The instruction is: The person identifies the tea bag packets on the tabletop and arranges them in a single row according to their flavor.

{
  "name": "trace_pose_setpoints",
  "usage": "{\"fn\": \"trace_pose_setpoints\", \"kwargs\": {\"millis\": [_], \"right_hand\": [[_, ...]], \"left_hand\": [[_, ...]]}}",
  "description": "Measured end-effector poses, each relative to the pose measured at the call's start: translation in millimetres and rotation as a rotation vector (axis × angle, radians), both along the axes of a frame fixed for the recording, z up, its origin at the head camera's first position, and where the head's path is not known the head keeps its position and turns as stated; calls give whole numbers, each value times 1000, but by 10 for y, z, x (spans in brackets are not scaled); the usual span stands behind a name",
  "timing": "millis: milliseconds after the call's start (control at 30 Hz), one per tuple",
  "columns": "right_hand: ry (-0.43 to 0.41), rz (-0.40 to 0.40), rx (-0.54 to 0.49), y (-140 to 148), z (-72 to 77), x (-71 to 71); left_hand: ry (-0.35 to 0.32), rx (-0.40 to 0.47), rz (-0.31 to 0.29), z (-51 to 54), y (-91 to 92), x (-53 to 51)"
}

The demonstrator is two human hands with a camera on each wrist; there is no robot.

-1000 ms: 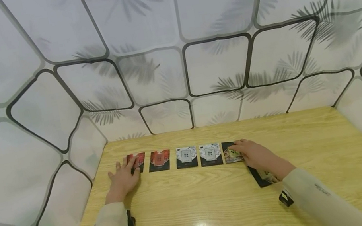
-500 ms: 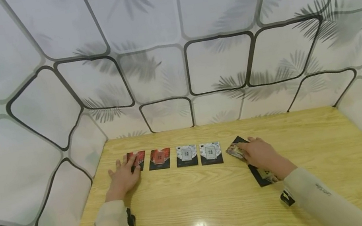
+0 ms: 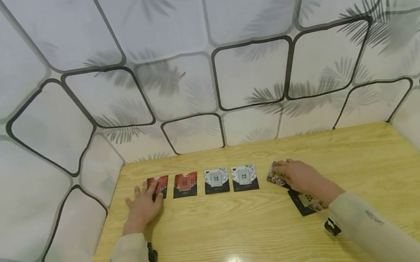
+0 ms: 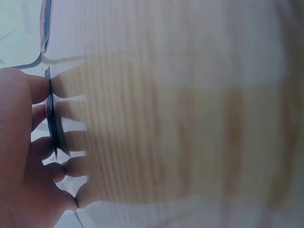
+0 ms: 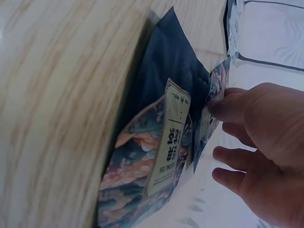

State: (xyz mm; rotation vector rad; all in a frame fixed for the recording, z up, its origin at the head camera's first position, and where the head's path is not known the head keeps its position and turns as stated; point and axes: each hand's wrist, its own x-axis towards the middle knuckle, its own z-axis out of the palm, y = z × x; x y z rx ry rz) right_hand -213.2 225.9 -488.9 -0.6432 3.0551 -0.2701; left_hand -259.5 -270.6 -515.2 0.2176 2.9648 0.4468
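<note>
In the head view my left hand (image 3: 143, 208) rests with spread fingers on a red-and-black packet (image 3: 164, 187) at the left end of a row. In the left wrist view its fingertips touch the packet (image 4: 54, 123), seen edge-on. My right hand (image 3: 302, 175) pinches a dark patterned tea packet (image 3: 274, 176), which lies tilted at the row's right end. The right wrist view has the thumb on this packet's (image 5: 217, 83) face. A second dark tea packet (image 5: 142, 161) with a cream label lies beside it, nearer my right wrist and partly under it in the head view.
Between my hands another red packet (image 3: 185, 185) and two white-and-black packets, one (image 3: 216, 181) beside the other (image 3: 244, 178), stand in line. The wooden table (image 3: 227, 231) meets a patterned fabric wall (image 3: 185, 84) behind the row.
The tea packet under my right hand has turned clockwise, its dark end swinging from the far side toward the lower right. My left hand and the other packets stay in place.
</note>
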Motion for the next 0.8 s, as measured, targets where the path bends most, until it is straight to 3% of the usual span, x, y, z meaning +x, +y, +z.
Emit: {"fn": "trace_pose_setpoints", "kwargs": {"millis": [300, 800], "right_hand": [[-45, 1, -48, -7, -88, -22], [-63, -127, -29, -118, -131, -80]], "left_hand": [[-4, 2, 3, 21, 6, 5], [-3, 5, 5, 16, 12, 1]]}}
